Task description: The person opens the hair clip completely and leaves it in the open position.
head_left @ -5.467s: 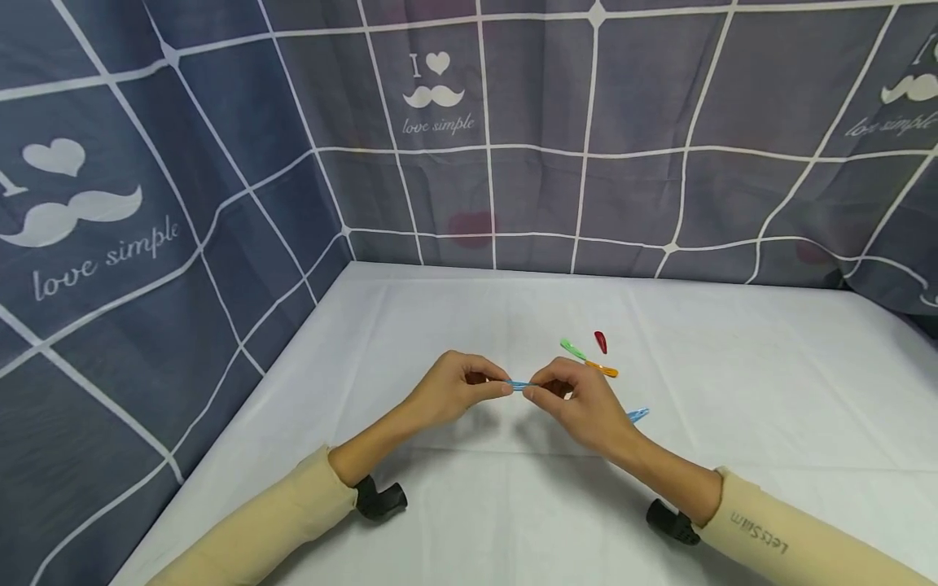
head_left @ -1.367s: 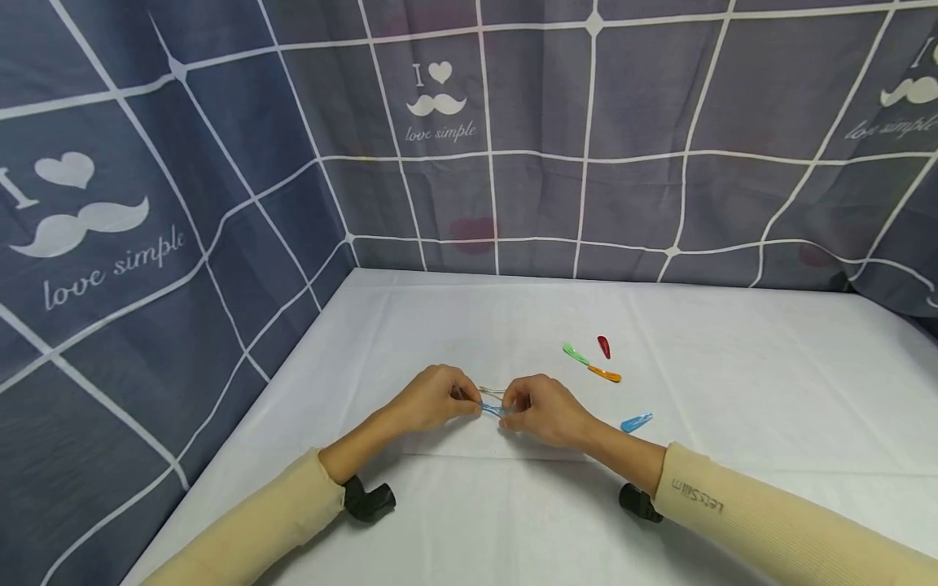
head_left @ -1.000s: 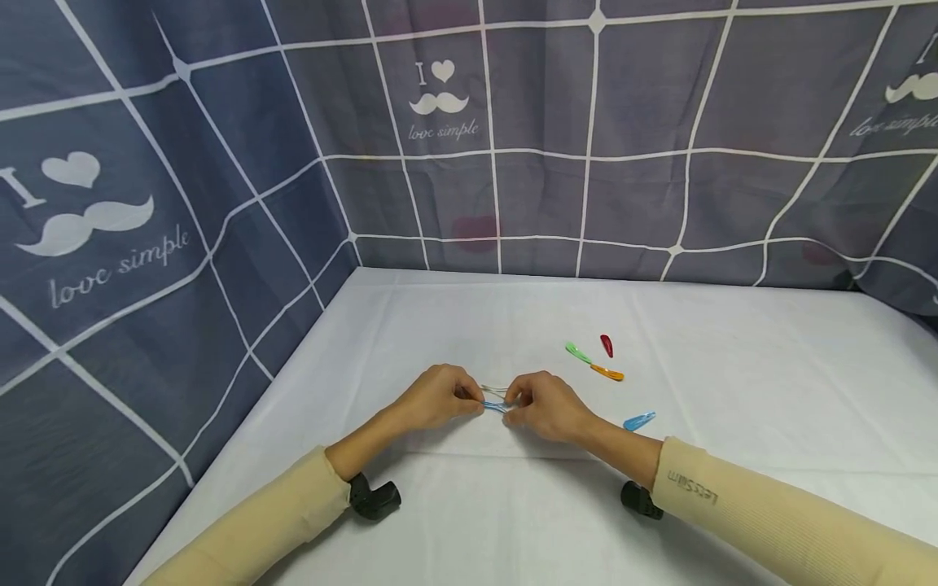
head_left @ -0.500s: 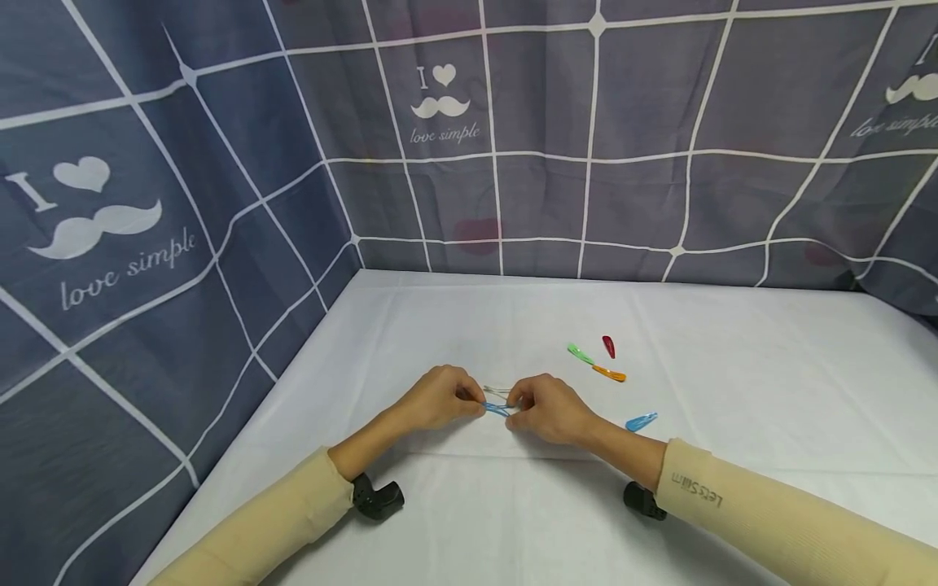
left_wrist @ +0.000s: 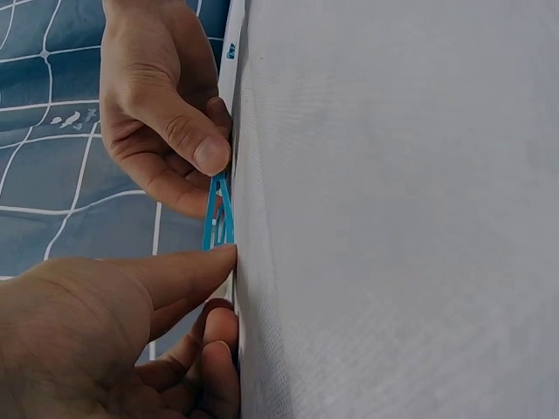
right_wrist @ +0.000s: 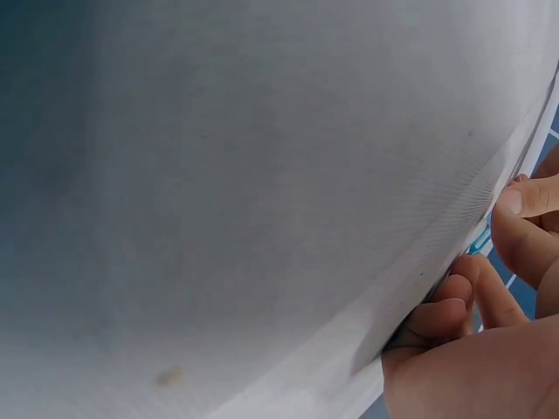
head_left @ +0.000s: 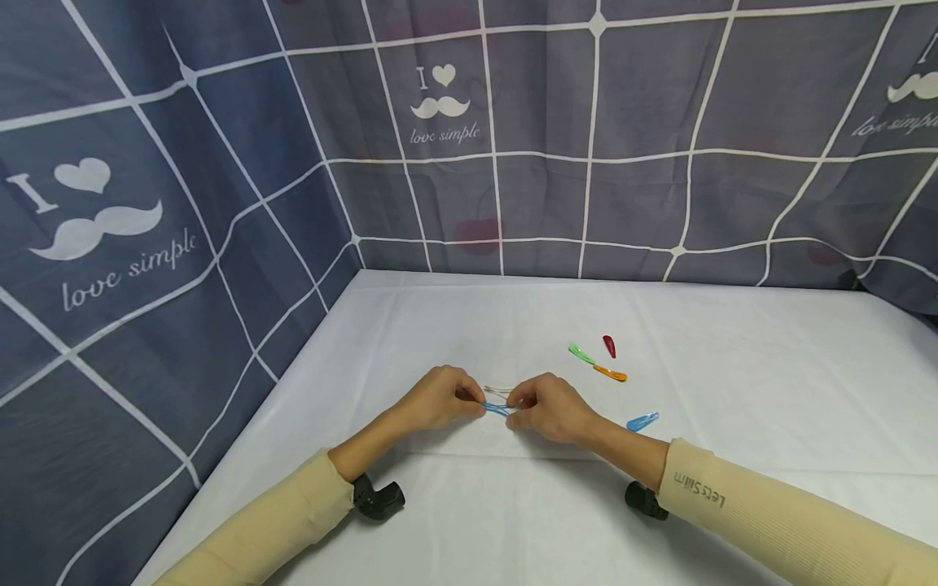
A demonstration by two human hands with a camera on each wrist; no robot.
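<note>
Between the hands is a blue snap hair clip [head_left: 496, 408], its frame and inner prong spread apart. My left hand [head_left: 440, 399] pinches its left end between thumb and fingertips. The other end is at the thumb and fingers of my right hand [head_left: 550, 407], which grips it. In the left wrist view, the blue snap hair clip [left_wrist: 218, 214] spans the short gap between both hands, its ends covered by fingertips. Just behind it, a pale, thin-framed clip [head_left: 497, 389] lies partly hidden by the right fingers.
Another blue hair clip [head_left: 642, 422] lies beyond the right forearm. Farther back on the white-covered table [head_left: 769, 366] are a green clip [head_left: 581, 353], an orange clip [head_left: 611, 373] and a red clip [head_left: 609, 346]. A dark checked curtain [head_left: 542, 195] rises behind.
Since the oldest frame, both hands have moved left and toward the person, revealing the pale clip and the blue clip at right. The held clip now shows spread. Over the last second the hands barely move.
</note>
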